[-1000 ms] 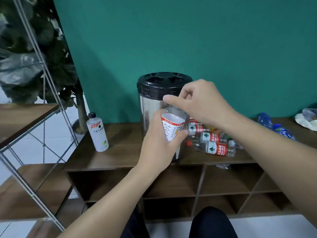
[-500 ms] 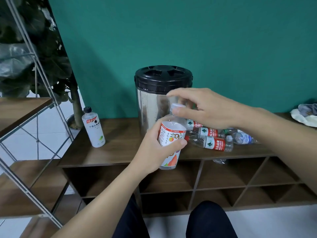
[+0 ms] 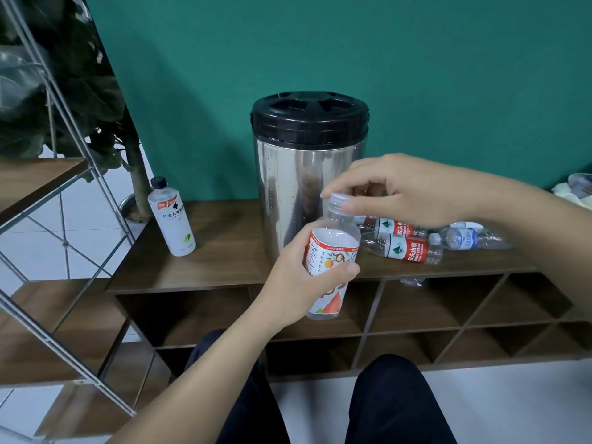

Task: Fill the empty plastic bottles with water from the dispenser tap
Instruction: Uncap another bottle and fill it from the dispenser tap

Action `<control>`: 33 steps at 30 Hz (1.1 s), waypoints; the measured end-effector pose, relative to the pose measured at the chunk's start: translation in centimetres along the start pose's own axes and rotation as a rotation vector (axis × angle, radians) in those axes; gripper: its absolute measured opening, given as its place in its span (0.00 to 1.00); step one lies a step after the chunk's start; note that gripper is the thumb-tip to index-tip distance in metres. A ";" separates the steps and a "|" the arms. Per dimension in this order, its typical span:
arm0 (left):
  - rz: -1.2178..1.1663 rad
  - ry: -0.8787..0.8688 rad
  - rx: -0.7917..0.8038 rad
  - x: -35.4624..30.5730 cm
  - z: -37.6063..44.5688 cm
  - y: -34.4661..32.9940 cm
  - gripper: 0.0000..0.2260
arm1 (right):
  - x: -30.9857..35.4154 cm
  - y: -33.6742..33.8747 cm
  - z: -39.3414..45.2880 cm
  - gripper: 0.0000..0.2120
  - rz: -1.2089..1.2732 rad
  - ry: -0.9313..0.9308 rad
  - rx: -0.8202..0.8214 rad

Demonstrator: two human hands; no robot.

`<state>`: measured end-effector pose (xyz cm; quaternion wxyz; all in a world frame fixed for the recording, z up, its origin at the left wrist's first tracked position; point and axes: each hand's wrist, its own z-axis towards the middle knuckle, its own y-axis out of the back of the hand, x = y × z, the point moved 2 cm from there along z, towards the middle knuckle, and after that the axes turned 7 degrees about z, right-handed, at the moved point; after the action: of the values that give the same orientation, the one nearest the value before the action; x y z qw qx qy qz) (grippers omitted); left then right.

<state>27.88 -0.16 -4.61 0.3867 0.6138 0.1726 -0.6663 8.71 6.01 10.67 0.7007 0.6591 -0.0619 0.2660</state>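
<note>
Change: bottle is sitting lower than before
Left hand: fingers gripping bottle
Right hand: fingers pinching cap

Single head-worn wide-angle view, looking forward and down from seated height. Steel dispenser sits just above frame centre, close, within arm's reach; teal wall directly behind dispenser. Wooden desk under dispenser runs across mid-frame. Wearer's dark-trousered knees fill bottom edge below dispenser. Metal rack slants at left of dispenser. No second view.
</note>
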 end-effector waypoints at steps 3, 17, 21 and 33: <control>-0.100 0.046 0.064 1.1 -0.2 -0.8 0.27 | -1.1 -0.4 -0.4 0.16 0.122 0.003 0.029; -0.210 0.076 0.124 9.0 -2.7 -5.6 0.26 | -14.8 -14.5 -0.1 0.10 0.123 -0.558 -0.097; -0.295 0.206 0.174 11.9 -3.3 -6.4 0.24 | -17.6 -18.6 0.2 0.10 0.002 -0.645 -0.244; -0.189 0.372 0.147 19.0 -2.4 -4.2 0.24 | -16.7 -19.2 0.5 0.07 0.049 -0.557 -0.507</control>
<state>27.49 -1.51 -24.22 0.2383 0.7339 0.2487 -0.5854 3.37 0.84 -13.64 0.7913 0.5102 -0.3298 0.0694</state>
